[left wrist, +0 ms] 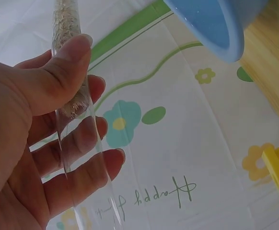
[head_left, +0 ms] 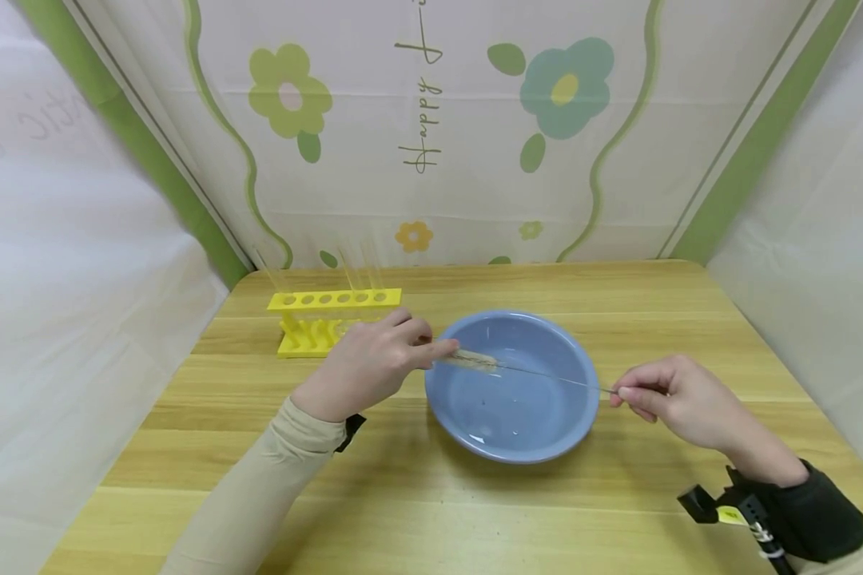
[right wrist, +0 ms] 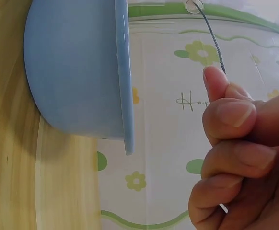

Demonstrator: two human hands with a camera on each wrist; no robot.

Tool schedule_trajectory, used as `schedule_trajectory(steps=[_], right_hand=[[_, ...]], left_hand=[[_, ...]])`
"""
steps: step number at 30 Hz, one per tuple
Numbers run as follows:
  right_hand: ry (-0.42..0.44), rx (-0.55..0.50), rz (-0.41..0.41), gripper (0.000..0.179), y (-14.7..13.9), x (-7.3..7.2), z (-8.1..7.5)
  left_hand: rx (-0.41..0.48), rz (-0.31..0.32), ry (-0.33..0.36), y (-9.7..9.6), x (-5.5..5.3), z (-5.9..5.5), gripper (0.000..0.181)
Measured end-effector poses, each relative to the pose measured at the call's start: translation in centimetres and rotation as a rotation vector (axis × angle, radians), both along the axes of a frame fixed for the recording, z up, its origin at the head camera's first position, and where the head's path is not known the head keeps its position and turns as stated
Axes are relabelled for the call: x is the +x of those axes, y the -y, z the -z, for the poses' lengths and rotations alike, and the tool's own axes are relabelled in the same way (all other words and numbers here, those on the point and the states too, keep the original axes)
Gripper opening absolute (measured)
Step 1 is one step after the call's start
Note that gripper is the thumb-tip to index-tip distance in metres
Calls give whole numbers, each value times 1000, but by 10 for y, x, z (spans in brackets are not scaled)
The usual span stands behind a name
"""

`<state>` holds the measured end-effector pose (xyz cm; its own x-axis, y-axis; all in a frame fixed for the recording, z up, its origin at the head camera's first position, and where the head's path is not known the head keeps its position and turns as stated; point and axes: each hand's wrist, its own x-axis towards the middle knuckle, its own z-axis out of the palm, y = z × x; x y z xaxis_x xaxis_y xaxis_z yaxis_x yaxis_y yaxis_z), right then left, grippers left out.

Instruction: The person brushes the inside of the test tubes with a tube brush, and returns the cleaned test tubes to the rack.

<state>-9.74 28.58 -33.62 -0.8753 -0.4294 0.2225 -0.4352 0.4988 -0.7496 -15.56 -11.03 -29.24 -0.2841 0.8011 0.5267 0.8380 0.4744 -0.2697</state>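
Note:
My left hand [head_left: 374, 359] grips a clear glass test tube [left wrist: 111, 203], held level over the left part of a blue basin [head_left: 512, 457]. Inside the tube sit the pale bristles of a test tube brush [left wrist: 66, 21], seen through the glass in the left wrist view. From the tube's mouth the brush's thin twisted wire [head_left: 546, 374] runs right across the basin. My right hand [head_left: 690, 407], just beyond the basin's right rim, pinches the wire's end between thumb and forefinger, with the other fingers curled.
A yellow test tube rack [head_left: 334, 299] stands behind my left hand, with several clear test tubes [head_left: 352, 270] leaning up from it. A little water glints in the basin. The wooden table [head_left: 431, 519] is bounded by a white flower-printed cloth [head_left: 475, 192] at the back.

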Motion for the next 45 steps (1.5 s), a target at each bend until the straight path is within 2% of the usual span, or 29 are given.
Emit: schedule_trajectory(steps=[15, 22, 37, 45], right_hand=[[-67, 16, -2, 27, -9, 1, 2], [-67, 21, 19, 26, -10, 1, 3], [-62, 25, 34, 26, -18, -1, 9], [-85, 46, 113, 20, -15, 2, 18]], left_hand=[[-25, -24, 14, 1, -2, -1, 37], [-36, -33, 36, 2, -1, -1, 41], [-44, -28, 37, 0, -2, 2, 39], [-62, -32, 15, -2, 1, 4, 41]])
